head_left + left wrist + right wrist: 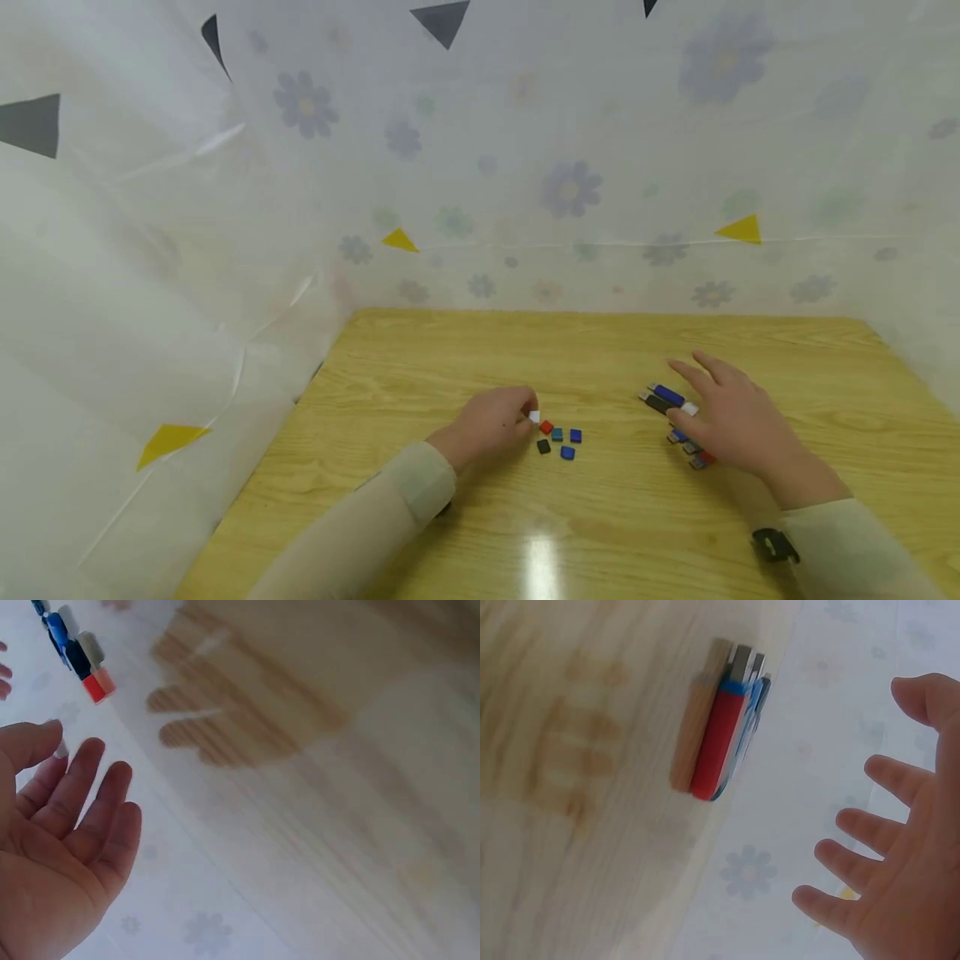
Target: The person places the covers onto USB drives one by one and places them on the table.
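In the head view my left hand (491, 425) pinches a small white cap (534, 416) between thumb and index finger. The left wrist view shows the same white cap (61, 750), mostly covered by the fingertips. Beside it on the table lie a red cap (547, 427), a teal cap (557, 434), a black cap (543, 447) and two blue caps (575, 435). My right hand (738, 421), fingers spread, hovers over several USB sticks, among them a blue USB stick (667, 394) and a black USB stick (657, 404). A red USB stick (718, 742) has its metal plug bare.
The wooden table (450, 358) runs back to a flower-patterned plastic sheet (480, 167), which also hangs along the left side. Yellow triangles (401, 241) and grey ones mark the sheet. A dark strap (776, 546) sits at the right wrist.
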`<state>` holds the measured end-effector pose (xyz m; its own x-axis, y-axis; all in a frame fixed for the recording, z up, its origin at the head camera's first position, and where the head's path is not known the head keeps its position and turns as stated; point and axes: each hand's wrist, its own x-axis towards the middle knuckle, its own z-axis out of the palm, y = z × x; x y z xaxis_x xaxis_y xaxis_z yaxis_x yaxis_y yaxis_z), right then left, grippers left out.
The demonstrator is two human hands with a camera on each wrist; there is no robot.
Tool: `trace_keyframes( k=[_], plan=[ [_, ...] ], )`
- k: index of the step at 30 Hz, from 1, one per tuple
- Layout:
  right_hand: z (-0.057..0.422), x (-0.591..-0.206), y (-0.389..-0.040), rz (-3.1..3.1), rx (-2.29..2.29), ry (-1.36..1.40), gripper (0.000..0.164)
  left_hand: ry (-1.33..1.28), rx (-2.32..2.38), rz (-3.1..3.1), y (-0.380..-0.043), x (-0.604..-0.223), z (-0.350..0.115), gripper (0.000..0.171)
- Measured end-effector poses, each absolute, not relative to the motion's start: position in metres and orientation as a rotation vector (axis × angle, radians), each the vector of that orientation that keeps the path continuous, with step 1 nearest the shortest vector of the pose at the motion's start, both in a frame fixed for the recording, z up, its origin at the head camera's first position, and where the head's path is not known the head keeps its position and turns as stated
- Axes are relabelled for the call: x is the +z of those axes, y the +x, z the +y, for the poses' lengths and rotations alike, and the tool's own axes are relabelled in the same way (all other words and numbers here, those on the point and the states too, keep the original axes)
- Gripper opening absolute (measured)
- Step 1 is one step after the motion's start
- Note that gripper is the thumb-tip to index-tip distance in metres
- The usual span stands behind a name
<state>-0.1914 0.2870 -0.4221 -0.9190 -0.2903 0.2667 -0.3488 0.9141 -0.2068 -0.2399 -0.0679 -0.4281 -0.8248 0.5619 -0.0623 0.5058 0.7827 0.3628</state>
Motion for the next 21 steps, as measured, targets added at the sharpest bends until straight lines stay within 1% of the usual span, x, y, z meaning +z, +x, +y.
trace_keyframes(
  k=[7, 16, 21],
  plan=[
    [0.303, -0.424, -0.198, -2.919, 0.444, 0.468, 0.062, 0.839, 0.588, 2.831, -0.241, -0.425, -0.065, 0.015],
    [0.318, -0.419, -0.202, -3.003, 0.535, 0.444, 0.056, 0.839, 0.73, 2.823, -0.241, -0.424, -0.068, 0.015],
    [0.321, -0.424, -0.204, -3.008, 0.537, 0.483, 0.044, 0.864, 0.829, 2.797, -0.241, -0.423, -0.072, 0.013]
  ],
)
